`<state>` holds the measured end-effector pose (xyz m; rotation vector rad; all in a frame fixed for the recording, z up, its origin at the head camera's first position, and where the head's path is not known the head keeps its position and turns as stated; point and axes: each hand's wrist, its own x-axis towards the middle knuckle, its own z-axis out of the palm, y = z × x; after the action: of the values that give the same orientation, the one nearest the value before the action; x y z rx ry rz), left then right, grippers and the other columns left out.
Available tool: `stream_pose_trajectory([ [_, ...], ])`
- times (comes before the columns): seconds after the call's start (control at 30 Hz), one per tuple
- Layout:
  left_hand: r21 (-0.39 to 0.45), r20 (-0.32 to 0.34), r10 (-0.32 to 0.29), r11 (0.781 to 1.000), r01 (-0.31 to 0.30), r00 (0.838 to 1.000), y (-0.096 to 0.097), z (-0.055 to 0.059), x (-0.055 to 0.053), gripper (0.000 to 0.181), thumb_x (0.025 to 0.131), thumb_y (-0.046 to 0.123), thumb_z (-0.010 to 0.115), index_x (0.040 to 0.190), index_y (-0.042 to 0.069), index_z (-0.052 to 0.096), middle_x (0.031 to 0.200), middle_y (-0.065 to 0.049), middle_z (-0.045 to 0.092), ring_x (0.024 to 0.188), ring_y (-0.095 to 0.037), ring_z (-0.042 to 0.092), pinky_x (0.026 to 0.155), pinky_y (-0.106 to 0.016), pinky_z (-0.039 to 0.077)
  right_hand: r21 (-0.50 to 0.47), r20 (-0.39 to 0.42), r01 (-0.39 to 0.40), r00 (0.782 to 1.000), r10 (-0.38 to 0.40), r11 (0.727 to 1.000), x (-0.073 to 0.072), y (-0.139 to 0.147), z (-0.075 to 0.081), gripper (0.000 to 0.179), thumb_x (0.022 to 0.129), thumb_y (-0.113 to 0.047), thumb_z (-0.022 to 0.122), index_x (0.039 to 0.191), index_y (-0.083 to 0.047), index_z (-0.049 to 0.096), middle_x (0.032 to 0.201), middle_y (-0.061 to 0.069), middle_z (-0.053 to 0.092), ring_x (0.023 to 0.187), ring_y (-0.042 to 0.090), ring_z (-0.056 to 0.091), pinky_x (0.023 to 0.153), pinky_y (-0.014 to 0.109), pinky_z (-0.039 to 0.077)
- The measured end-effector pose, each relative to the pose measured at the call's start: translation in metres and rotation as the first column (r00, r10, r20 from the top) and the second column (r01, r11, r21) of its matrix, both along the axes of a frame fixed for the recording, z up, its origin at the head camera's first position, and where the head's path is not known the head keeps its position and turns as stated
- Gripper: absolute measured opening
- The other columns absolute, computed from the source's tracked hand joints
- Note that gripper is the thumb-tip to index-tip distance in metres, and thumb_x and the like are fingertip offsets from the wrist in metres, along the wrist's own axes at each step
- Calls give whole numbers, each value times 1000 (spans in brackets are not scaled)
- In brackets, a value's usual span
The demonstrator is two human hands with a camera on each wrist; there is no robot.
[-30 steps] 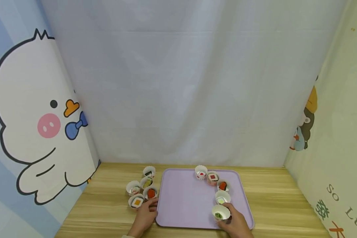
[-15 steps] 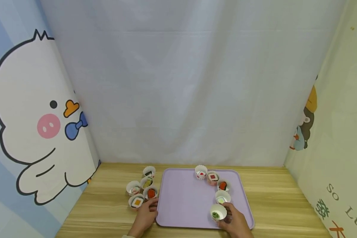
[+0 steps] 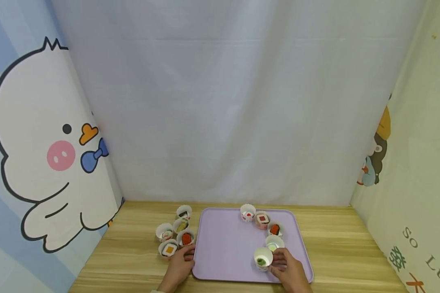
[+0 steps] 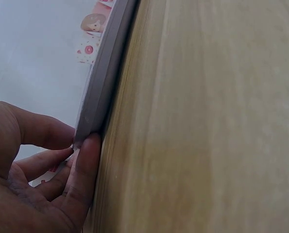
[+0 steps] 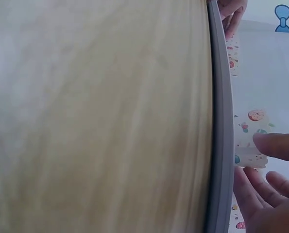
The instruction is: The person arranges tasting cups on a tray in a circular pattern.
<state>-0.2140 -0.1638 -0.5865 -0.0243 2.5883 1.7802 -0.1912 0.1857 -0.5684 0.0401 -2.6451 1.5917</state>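
My right hand point(image 3: 289, 269) is just right of a white paper cupcake cup point(image 3: 262, 256) with a small green piece inside. Its fingers are spread beside the cup, and the fingertips touch or nearly touch the wall. In the right wrist view, thumb and fingers frame the printed cup point(image 5: 251, 145). My left hand point(image 3: 179, 266) rests at the left edge of the lilac tray point(image 3: 223, 254), its fingertips against the rim in the left wrist view. Near it stands a cup point(image 3: 168, 248) with a toy sushi piece, white with a yellow square.
Along the tray's right side, several cups stand in a curved row, including a red-topped one point(image 3: 275, 229) and a pale green one point(image 3: 274, 244). Left of the tray, on the wooden table point(image 3: 124, 248), several more cups cluster, one orange-red point(image 3: 185, 237). A grey-white curtain point(image 3: 220, 122) hangs behind.
The cup with the green piece has slid left, away from the right hand's palm. The right hand's fingers show more beside it. The left hand and tray look unmoved.
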Motion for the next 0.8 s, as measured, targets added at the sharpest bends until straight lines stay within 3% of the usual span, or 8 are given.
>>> stream_pose_trajectory([
  [0.2,20,-8,-6,1000,6,1000,0,-1,0,54,71,-10,56,124,-10,59,106,-23,66,88,-21,61,55,-26,53,-47,12,48,999,-47,998,1,3,9,42,74,-2,81,110,-3,60,100,9,71,89,15,69,74,19,55],
  [0.4,26,-7,-5,1000,5,1000,0,-1,1,54,71,-10,56,125,-11,58,105,-23,66,88,-22,62,55,-27,53,-107,-50,68,996,-74,992,-5,17,25,39,78,2,76,114,1,60,106,15,70,93,13,68,77,20,56],
  [0.53,22,-20,-6,1000,7,1000,0,0,1,53,71,-10,55,125,-11,59,105,-23,66,89,-23,62,55,-25,53,-52,-82,88,992,-92,995,-10,33,34,39,83,-1,72,120,-1,60,113,16,68,95,9,67,77,18,54],
  [0.7,17,-24,-8,1000,8,1000,1,-1,0,54,71,-10,55,124,-11,59,105,-23,66,88,-22,62,56,-25,53,79,-128,116,986,-106,990,-15,55,38,41,86,-7,72,124,-1,59,117,18,67,104,27,67,81,23,56],
  [0.8,9,-23,-8,1000,8,1000,0,-1,0,53,71,-10,56,124,-11,59,105,-23,67,89,-22,62,58,-25,53,133,-108,119,989,-105,984,-19,66,36,44,86,-8,71,128,0,58,124,21,64,112,35,63,88,33,56],
])
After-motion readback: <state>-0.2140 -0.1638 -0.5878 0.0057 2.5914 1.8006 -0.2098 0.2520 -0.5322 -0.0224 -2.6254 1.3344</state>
